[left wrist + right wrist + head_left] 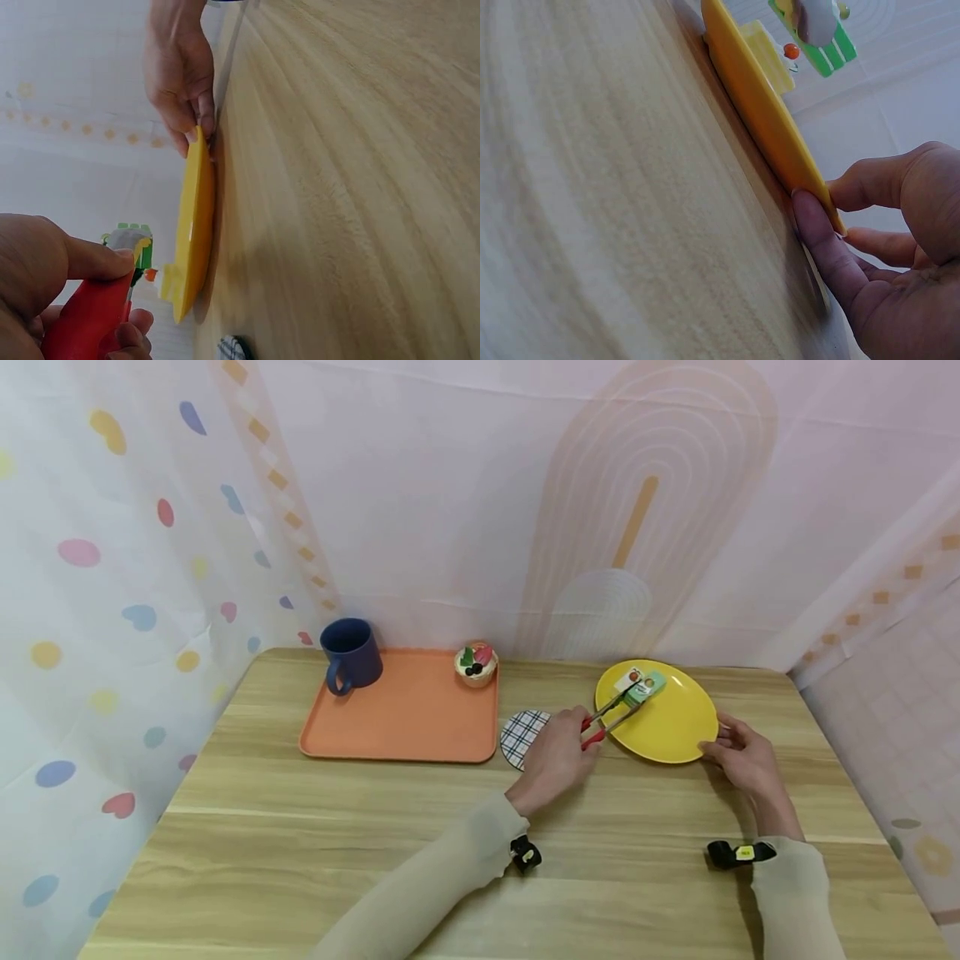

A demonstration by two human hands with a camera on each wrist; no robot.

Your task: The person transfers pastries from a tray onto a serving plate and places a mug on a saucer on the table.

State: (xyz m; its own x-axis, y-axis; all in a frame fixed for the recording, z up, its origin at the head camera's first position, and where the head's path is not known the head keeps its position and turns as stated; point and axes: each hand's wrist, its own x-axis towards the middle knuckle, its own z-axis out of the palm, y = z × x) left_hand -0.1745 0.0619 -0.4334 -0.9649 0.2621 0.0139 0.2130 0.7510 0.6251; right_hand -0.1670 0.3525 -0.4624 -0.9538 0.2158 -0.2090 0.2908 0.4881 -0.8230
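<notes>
Green cake [648, 687] between tips of tongs [86, 319], beyond left grip [557, 753].

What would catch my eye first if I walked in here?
Probably the bright yellow plate toward the right of the table, its rim pinched by the right hand. Just above it, red-handled tongs in the left hand hold a small green piece. Over on the left, the orange tray stands out, with a dark blue mug at its back left corner.
</notes>
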